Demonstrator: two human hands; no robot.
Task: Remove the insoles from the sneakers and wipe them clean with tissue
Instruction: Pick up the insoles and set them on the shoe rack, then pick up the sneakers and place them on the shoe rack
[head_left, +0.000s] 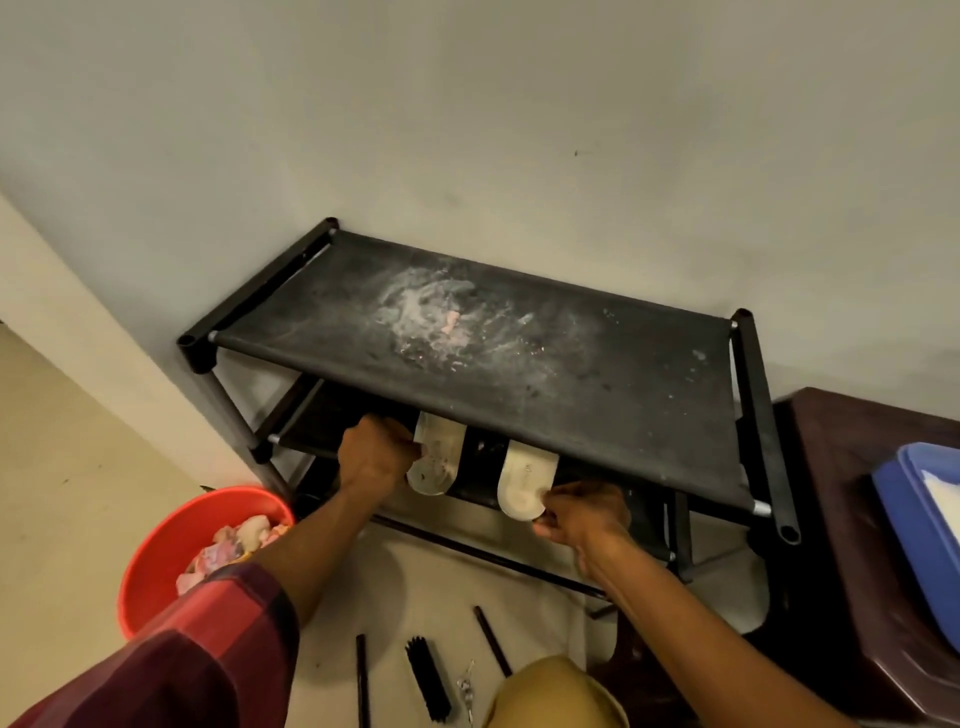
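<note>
Two pale insoles poke out from the second shelf of a black shoe rack (748, 410). My left hand (376, 457) grips the left edge of the left insole (439, 462). My right hand (584, 512) pinches the heel end of the right insole (524, 483). The front parts of both insoles are hidden under the dusty top shelf (597, 364). No sneakers show. A small pink scrap (451, 322) lies in white dust on the top shelf.
A red bucket (161, 545) with crumpled tissue stands on the floor at the left. A black brush (427, 678), two dark rods and a small metal item lie on the floor near me. A dark brown stool (852, 519) with a blue lid (914, 514) stands at the right.
</note>
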